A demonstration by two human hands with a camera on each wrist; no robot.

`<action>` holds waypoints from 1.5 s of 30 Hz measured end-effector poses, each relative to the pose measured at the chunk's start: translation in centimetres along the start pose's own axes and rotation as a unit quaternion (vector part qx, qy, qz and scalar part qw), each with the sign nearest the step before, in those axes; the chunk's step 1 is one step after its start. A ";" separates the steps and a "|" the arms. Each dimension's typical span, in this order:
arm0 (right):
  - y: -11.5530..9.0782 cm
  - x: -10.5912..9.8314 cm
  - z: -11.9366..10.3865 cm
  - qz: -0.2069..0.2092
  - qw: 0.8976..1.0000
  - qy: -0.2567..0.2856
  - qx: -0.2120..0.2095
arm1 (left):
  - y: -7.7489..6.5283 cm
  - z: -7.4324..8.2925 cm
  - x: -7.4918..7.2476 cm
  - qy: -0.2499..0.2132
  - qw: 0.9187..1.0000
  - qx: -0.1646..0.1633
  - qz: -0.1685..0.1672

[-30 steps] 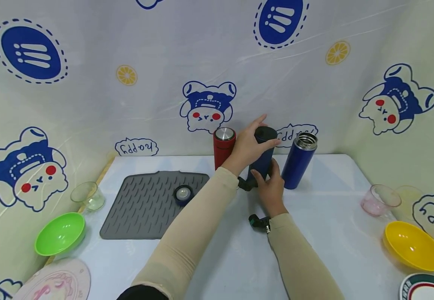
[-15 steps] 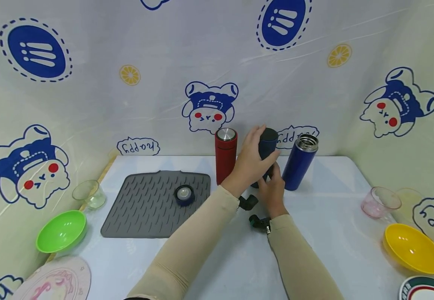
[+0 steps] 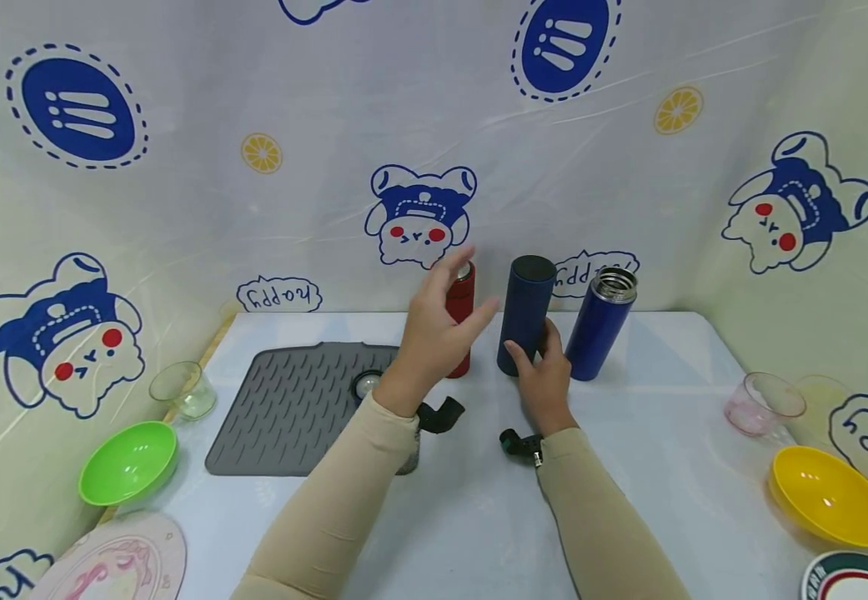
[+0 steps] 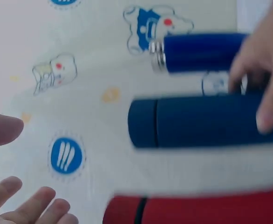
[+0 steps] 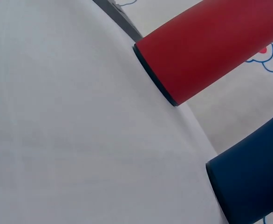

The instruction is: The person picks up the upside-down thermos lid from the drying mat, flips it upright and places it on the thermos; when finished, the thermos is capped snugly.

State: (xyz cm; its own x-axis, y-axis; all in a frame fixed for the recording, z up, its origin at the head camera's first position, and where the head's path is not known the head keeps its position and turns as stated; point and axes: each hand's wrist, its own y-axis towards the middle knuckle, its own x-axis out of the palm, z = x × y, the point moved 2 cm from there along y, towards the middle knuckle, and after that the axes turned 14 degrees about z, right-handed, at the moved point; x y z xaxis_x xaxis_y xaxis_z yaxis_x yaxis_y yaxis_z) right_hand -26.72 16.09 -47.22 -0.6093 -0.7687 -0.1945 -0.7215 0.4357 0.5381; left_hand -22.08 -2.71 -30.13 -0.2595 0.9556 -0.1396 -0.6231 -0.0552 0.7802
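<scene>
Apparent step: standing the navy flask point(image 3: 525, 302) on the desk point(image 3: 474, 521). The right hand point(image 3: 544, 382) grips its lower body; the empty left hand point(image 3: 432, 337), fingers spread, is left of the flask. Next, a level right-hand release is probably required.

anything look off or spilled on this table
The shiny royal-blue metal bottle stands uncapped, unlike the red cylindrical bottle and matte navy cylindrical bottle. A dark round lid lies apart on the grey ridged mat. No spill shows.
</scene>
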 end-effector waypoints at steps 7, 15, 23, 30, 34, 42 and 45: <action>-0.1 0.0 0.1 -0.009 1.000 0.015 0.014 | -0.1 -1.4 -5.4 0.023 0.998 -0.058 0.020; -0.1 0.0 0.1 -0.021 0.999 0.015 0.026 | -1.8 -6.3 -10.8 0.069 0.985 -0.153 0.031; 0.0 0.0 0.3 -0.022 0.999 0.014 0.028 | -4.3 -10.2 -12.0 0.162 0.959 -0.232 -0.016; -0.1 -0.2 -0.1 -0.025 0.999 0.005 0.033 | -5.8 -11.6 -11.9 0.232 0.923 -0.299 -0.071; -0.1 -0.2 -0.1 -0.024 0.999 0.004 0.032 | -6.8 -12.6 -12.2 0.259 0.899 -0.339 -0.100; 0.0 -0.3 -0.4 -0.013 0.999 0.028 0.014 | -8.4 -13.9 -12.6 0.236 0.894 -0.354 -0.143; 0.0 -0.3 -0.3 -0.015 0.999 0.029 0.015 | -8.8 -14.2 -12.6 0.217 0.896 -0.355 -0.154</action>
State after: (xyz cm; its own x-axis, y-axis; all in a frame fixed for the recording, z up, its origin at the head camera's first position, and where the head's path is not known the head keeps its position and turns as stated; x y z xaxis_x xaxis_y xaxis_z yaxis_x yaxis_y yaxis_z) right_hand -26.41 16.18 -46.90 -0.5675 -0.8073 -0.1621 -0.7492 0.4246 0.5084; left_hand -23.81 -18.37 -43.96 -0.1619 0.7626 -0.6262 -0.9868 -0.1272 0.1003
